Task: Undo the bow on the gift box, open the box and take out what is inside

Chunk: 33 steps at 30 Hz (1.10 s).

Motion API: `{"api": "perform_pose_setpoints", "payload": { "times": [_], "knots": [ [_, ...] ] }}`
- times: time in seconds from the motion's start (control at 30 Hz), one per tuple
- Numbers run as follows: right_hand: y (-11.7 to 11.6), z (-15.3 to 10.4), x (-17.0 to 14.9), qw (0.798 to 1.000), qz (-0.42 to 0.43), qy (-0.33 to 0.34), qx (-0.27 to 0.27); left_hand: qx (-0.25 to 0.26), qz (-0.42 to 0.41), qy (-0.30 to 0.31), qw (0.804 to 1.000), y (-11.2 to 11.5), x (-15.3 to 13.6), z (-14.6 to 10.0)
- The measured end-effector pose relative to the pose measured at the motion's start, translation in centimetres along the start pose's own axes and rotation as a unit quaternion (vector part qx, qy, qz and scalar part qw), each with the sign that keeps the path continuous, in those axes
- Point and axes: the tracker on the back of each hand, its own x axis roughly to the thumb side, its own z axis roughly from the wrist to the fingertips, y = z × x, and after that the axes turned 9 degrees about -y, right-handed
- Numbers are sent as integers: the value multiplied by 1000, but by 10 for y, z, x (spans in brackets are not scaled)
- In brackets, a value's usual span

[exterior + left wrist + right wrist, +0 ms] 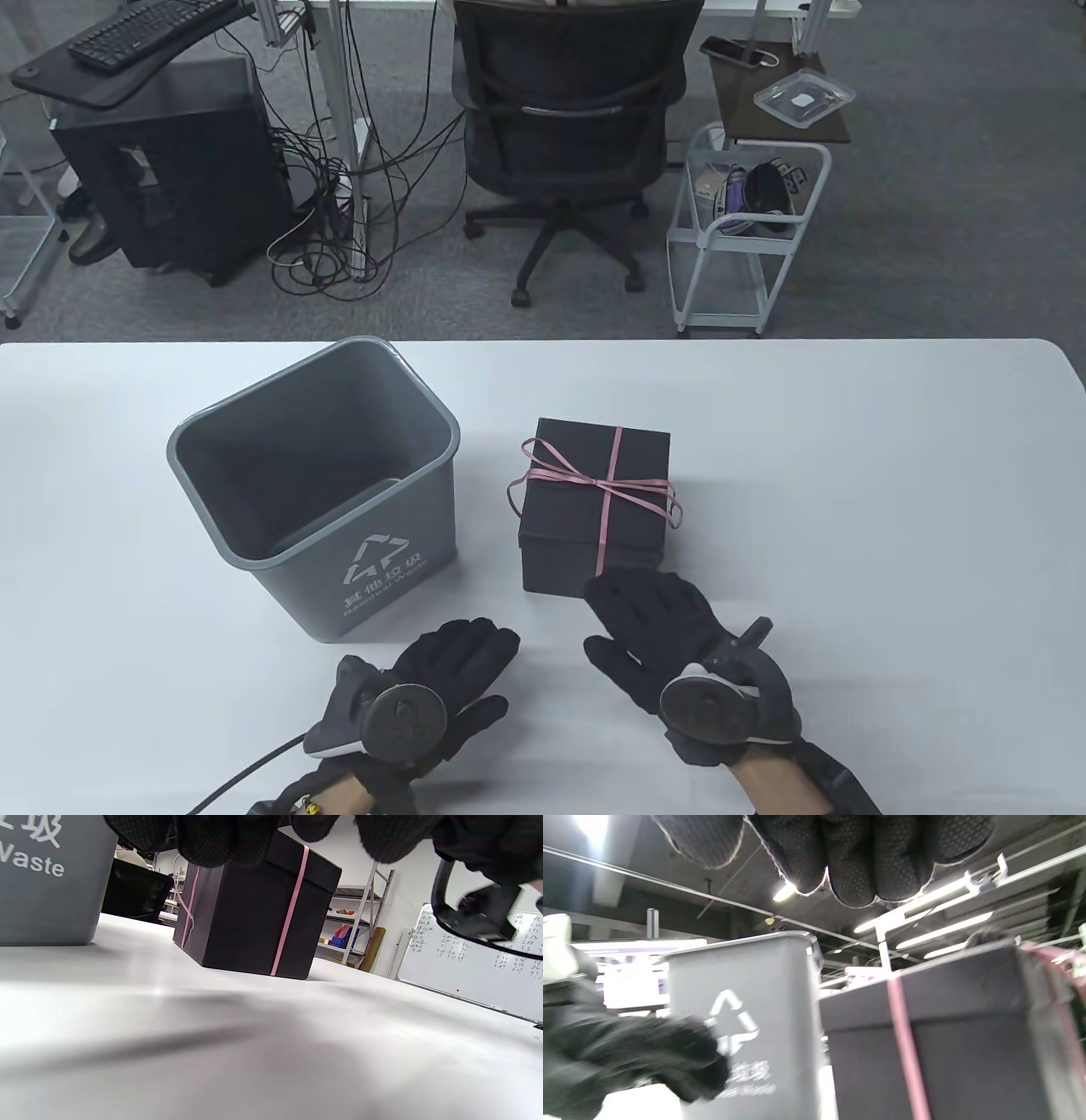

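Observation:
A black gift box (594, 501) stands in the middle of the white table (891, 526), lid on, with a pink ribbon tied in a bow (607, 486) on top. The box (254, 916) also fills the left wrist view, and the right wrist view shows its front (967, 1035) close up. My right hand (653, 624) hovers just in front of the box, fingers straight and holding nothing. Lower left of the box, my left hand (462, 671) lies near the table, fingers extended, empty.
A grey waste bin (318, 484) stands left of the box, its inside looking empty. Beyond the table's far edge are an office chair (568, 127), a white wire cart (747, 221) and a computer tower (170, 161) with cables.

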Motion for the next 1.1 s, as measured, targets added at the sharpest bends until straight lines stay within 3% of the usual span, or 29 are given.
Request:
{"api": "perform_pose_setpoints", "payload": {
  "times": [0.17,0.43,0.8,0.87,1.1],
  "knots": [
    [-3,42,-22,994,9,-95,50,-3,-11,-6,1000,1,-4,1],
    [-39,84,-65,963,32,-240,120,-2,-15,-8,1000,0,-6,1],
    [-69,95,-92,944,46,-283,161,0,-20,-10,1000,0,-7,1],
    [-71,93,-95,942,82,-284,158,1,-21,-10,1000,0,-7,1],
    [-73,90,-99,943,89,-282,151,-6,-24,-14,1000,1,-8,1]
  ]
}}
